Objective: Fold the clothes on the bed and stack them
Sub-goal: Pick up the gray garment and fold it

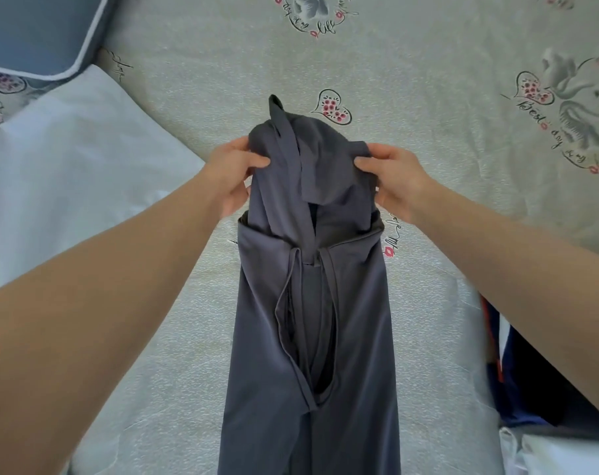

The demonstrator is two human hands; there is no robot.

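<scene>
I saw both hands, left hand [236, 173] and right hand [390, 180], pinching the grey garment [311, 303] at its far end; it ran long toward me.

You are standing in a home bedroom: a bed [202, 97] wearing a heart-printed sheet [428, 80], a blue pillow [34, 32] and a white duvet [68, 159] lying on it.

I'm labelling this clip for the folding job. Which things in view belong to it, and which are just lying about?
Part of the job:
- dark grey garment, its far end lifted
- left hand and right hand, pinching that end
- bed sheet beneath it

Lying about:
- blue pillow
- white cloth
- dark items at the right edge
</scene>
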